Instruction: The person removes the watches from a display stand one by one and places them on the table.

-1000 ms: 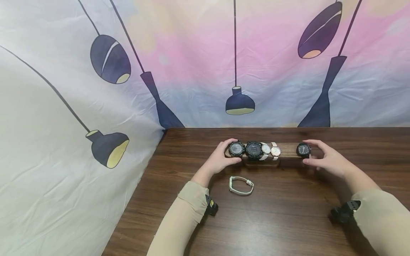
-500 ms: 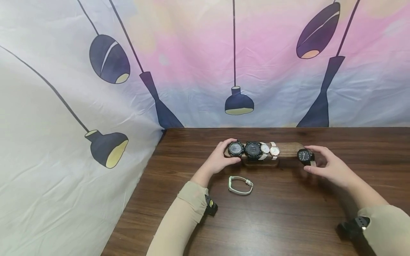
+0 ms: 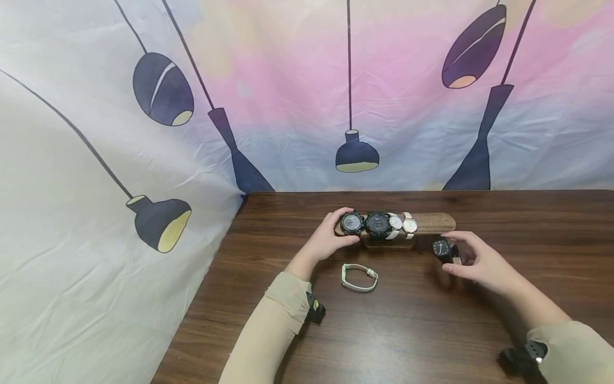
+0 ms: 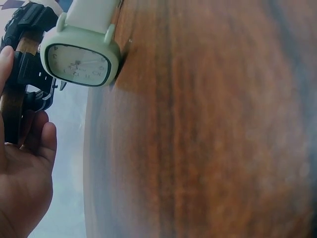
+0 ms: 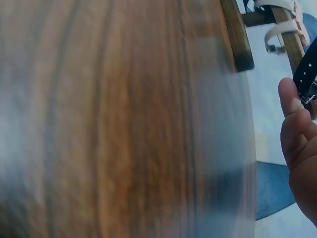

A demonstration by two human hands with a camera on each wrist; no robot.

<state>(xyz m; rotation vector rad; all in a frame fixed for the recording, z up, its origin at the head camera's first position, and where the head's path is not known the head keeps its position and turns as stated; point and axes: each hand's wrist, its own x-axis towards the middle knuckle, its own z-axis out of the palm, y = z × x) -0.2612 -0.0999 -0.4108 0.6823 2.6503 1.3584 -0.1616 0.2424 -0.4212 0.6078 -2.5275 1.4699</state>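
A wooden watch stand (image 3: 435,223) bears two chunky black watches (image 3: 378,225) and two slim light-strapped watches (image 3: 410,226). My left hand (image 3: 325,239) grips the stand's left end, thumb in front and fingers behind, around the leftmost black watch (image 3: 352,223). Between the thumb and fingers of my right hand (image 3: 484,262) is a black square-faced watch (image 3: 441,248), just off the stand's right end and in front of it. The right wrist view shows its black strap (image 5: 308,67) and buckle at the fingertips. The strap's far side is hidden by the hand.
A pale green watch (image 3: 358,278) lies on its side on the dark wooden table (image 3: 384,330), in front of the stand; its face (image 4: 79,64) looms close in the left wrist view. A printed cloth backdrop (image 3: 297,106) hangs behind the table's back edge.
My right hand has drawn the black square-faced watch off the stand's right end, toward me and slightly left. My left hand keeps its grip on the stand.
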